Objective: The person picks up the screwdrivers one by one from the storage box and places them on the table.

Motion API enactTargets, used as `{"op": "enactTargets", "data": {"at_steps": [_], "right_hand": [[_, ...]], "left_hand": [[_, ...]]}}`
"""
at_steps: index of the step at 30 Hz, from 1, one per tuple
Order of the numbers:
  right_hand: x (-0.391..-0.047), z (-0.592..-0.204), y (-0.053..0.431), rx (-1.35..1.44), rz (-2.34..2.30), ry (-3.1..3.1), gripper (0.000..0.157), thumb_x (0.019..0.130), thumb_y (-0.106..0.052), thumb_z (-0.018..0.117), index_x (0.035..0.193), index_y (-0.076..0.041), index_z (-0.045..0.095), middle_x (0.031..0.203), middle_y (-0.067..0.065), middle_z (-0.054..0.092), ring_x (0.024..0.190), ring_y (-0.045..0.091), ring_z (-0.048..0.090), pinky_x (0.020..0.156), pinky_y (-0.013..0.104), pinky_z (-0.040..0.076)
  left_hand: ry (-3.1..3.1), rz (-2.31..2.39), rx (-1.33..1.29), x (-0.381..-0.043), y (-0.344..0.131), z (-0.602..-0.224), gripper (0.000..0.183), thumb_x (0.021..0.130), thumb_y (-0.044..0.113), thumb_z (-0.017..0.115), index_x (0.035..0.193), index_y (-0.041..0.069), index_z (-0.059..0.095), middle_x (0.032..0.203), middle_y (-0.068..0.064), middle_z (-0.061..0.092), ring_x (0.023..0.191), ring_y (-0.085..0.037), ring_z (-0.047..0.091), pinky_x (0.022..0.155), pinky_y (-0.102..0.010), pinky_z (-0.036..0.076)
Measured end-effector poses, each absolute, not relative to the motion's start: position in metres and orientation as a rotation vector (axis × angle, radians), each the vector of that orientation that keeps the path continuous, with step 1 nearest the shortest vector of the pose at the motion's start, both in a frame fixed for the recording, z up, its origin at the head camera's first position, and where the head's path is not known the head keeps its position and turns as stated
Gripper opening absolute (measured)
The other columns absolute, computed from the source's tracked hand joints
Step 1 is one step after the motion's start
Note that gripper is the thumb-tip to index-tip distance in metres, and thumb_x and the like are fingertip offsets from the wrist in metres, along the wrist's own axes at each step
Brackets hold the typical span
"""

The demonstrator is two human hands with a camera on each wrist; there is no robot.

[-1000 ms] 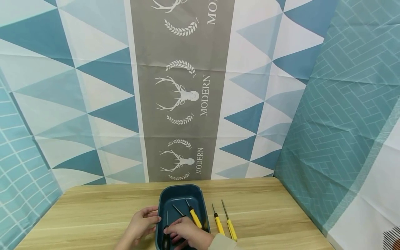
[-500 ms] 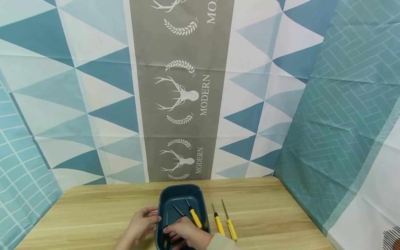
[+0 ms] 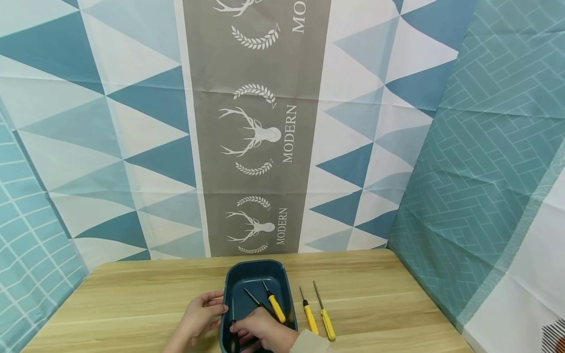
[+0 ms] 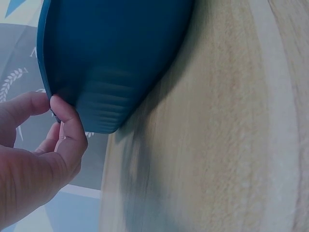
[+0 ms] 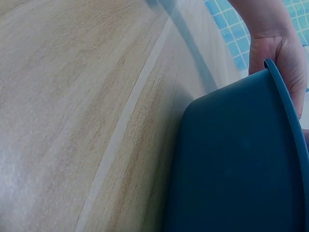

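A dark blue plastic bin (image 3: pixel 253 271) stands on the wooden table. My left hand (image 3: pixel 200 316) pinches its left rim between thumb and fingers, as the left wrist view confirms with the hand (image 4: pixel 53 140) at the bin wall (image 4: pixel 111 58). Reaching inside over the right side, my right hand (image 3: pixel 267 329) grips a black-handled screwdriver (image 3: pixel 234 339) near the bin's left wall. Its shaft is out of sight now. Also in the bin lie a yellow-handled screwdriver (image 3: pixel 275 308) and another with a thin metal shaft (image 3: pixel 252 296), its handle partly covered by my right hand.
Right of the bin, two yellow-handled screwdrivers (image 3: pixel 310 316) lie side by side on the table (image 3: pixel 371 294), tips pointing away. Patterned cloth (image 3: pixel 256 147) hangs behind the table's far edge and along both sides.
The shaft of the black-handled screwdriver, visible earlier pointing away, no longer shows. My right hand has shifted very slightly. The left hand and the bin have stayed put.
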State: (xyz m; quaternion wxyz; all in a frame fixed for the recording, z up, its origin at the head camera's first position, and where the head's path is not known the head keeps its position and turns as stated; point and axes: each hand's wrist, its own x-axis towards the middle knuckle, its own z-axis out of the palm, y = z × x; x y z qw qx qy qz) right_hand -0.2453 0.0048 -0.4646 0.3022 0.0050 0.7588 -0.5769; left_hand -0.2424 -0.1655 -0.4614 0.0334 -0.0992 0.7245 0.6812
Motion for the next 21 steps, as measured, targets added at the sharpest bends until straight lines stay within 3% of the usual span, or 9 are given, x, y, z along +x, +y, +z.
{"op": "enactTargets", "data": {"at_steps": [8,21], "right_hand": [[-0.242,-0.468,0.002,-0.011,-1.556,2.064,0.006,0.076,-0.009,0.073,0.079,-0.005,0.07,0.072,0.002,0.07,0.065,0.011,0.067,0.061,0.033,0.057],[-0.241,-0.465,-0.007,0.036,-1.449,2.186,0.012,0.074,-0.008,0.076,0.074,-0.007,0.064,0.071,0.002,0.064,0.06,0.01,0.063,0.061,0.029,0.056]], "left_hand": [[2.224,2.108,-0.301,-0.243,-0.165,-0.462,0.052,0.08,0.0,0.065,0.127,-0.01,0.046,0.109,-0.024,0.058,0.08,-0.018,0.06,0.065,-0.035,0.053],[2.23,2.1,-0.3,-0.242,-0.164,-0.46,0.052,0.081,0.0,0.064,0.128,-0.011,0.046,0.11,-0.025,0.057,0.079,-0.017,0.059,0.064,-0.034,0.053]]}}
